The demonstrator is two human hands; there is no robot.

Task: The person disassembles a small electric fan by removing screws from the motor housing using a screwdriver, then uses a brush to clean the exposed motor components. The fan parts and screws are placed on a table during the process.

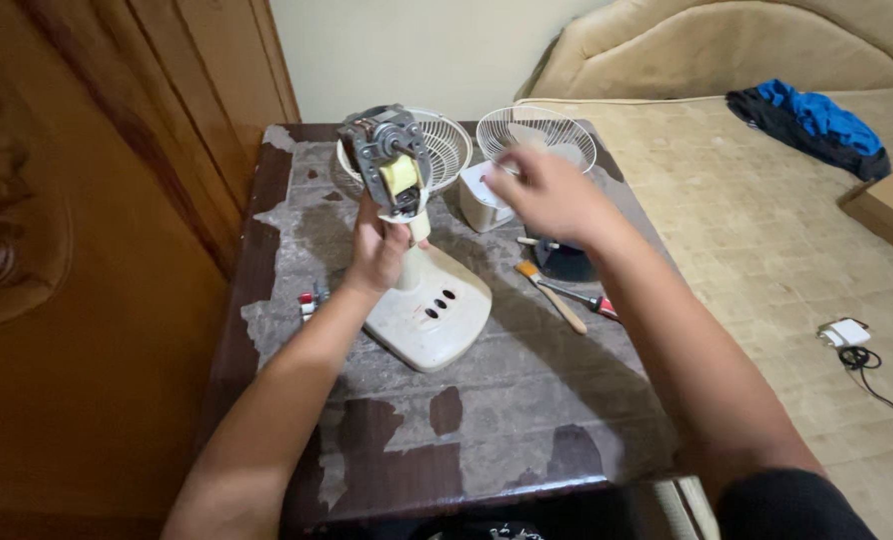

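A cream desk fan stand with a flat base (pixel 435 318) stands on a worn wooden table (pixel 527 400). My left hand (pixel 377 250) grips the fan's neck just under the bare metal motor (pixel 387 160). My right hand (pixel 547 195) hovers blurred above the table's far right, over a white motor cover (pixel 482 205); whether it holds anything I cannot tell. Two white wire grilles (pixel 537 135) lie behind the motor and the hand.
A small wooden-handled brush (pixel 555 298) and a red-handled screwdriver (pixel 589 301) lie right of the base, a dark round part (pixel 564 260) beyond them. A small red tool (pixel 310 300) lies left. A bed (pixel 767 230) with blue cloth, box and charger is right; a wooden door stands left.
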